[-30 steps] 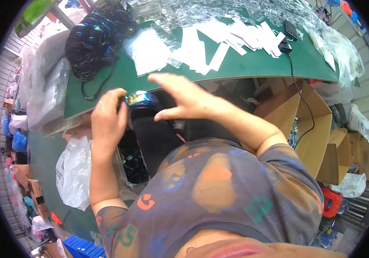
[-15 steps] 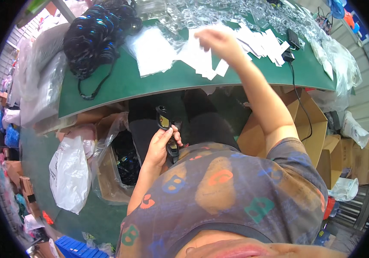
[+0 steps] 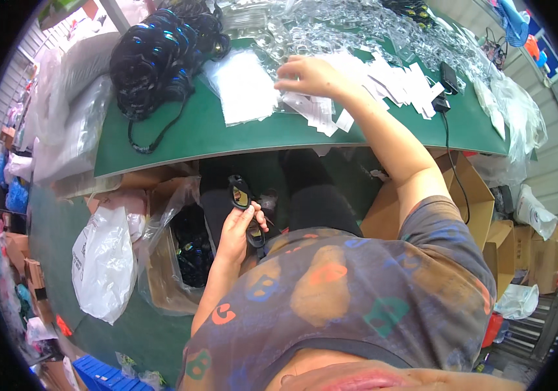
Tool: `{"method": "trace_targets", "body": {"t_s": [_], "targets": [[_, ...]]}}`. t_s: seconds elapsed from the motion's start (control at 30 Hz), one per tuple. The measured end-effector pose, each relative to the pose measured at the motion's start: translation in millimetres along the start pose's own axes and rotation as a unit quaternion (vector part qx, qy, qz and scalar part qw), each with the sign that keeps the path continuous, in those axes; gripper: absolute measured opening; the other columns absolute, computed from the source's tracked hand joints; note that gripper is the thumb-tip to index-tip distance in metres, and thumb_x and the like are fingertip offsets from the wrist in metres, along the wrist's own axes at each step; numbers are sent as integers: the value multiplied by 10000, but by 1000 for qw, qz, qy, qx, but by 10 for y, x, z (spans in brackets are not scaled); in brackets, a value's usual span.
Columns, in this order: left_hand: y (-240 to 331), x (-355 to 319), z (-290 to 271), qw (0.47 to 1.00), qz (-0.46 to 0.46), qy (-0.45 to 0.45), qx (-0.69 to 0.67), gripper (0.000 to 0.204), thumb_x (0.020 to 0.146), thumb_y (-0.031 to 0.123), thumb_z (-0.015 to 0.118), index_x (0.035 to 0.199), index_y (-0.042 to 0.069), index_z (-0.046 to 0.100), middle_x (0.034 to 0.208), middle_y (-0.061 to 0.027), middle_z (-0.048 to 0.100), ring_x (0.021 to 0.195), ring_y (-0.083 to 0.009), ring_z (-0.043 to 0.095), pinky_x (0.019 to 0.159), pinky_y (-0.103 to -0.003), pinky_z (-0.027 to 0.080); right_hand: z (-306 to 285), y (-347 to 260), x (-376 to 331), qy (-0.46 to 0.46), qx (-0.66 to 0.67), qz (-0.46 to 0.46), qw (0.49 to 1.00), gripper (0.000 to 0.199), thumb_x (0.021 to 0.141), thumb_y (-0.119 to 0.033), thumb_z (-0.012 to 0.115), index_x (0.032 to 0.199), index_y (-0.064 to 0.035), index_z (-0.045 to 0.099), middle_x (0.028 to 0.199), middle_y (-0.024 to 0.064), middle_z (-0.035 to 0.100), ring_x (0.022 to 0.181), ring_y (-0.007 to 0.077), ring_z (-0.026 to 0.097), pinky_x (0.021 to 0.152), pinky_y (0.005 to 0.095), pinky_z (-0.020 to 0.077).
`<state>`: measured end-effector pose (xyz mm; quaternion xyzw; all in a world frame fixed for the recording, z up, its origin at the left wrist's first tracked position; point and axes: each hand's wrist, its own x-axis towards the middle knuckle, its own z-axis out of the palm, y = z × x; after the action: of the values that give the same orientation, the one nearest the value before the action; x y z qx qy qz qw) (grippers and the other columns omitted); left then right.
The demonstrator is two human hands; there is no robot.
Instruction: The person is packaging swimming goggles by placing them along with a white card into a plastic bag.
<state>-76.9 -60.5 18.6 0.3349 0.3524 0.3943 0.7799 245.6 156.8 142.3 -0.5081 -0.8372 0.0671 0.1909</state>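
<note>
My left hand (image 3: 240, 229) is closed around a pair of black swimming goggles (image 3: 240, 191) with yellowish mirrored lenses, held low over my lap. One lens stands up above the fingers, while the other is partly hidden by them. Over the table, my right hand (image 3: 306, 77) is empty, its fingers apart and pointing left. Those fingertips are at the right edge of a stack of thin white plastic sleeves (image 3: 248, 98); whether they touch it I cannot tell. Several white paper slips (image 3: 318, 112) lie beneath and beside this hand.
A heap of black goggles (image 3: 152, 65) with blue-sheened lenses sits left on the green table (image 3: 207, 140). Clear plastic cases (image 3: 331, 29) cover the far side. A black adapter (image 3: 442, 103) trails a cable at right. Below stand a plastic-lined box (image 3: 162, 274) and cardboard cartons (image 3: 477, 189).
My right hand has moved left and slightly down, from above the paper slips to the edge of the sleeve stack. The goggles stay in my left hand, slightly turned.
</note>
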Motion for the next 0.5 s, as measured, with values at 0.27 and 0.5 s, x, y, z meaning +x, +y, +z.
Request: {"method": "trace_targets", "body": {"t_s": [0.27, 0.5], "targets": [[-85, 170, -51, 1000, 2, -13, 13, 198, 1062, 208, 532, 1124, 34, 603, 877, -41, 631, 787, -148, 621, 753, -318, 536, 340, -332, 362, -84, -49, -10, 995, 370, 893, -477, 669, 1076, -166, 754, 1054, 91, 716, 972, 307, 699, 860, 424, 550], [-152, 152, -196, 1000, -12, 15, -16, 203, 1064, 213, 528, 1125, 32, 598, 875, -43, 620, 800, -155, 615, 750, -328, 532, 335, -355, 1152, -51, -5, 65, 997, 349, 898, -461, 654, 1061, -175, 769, 997, 101, 751, 933, 312, 713, 839, 437, 553]]}}
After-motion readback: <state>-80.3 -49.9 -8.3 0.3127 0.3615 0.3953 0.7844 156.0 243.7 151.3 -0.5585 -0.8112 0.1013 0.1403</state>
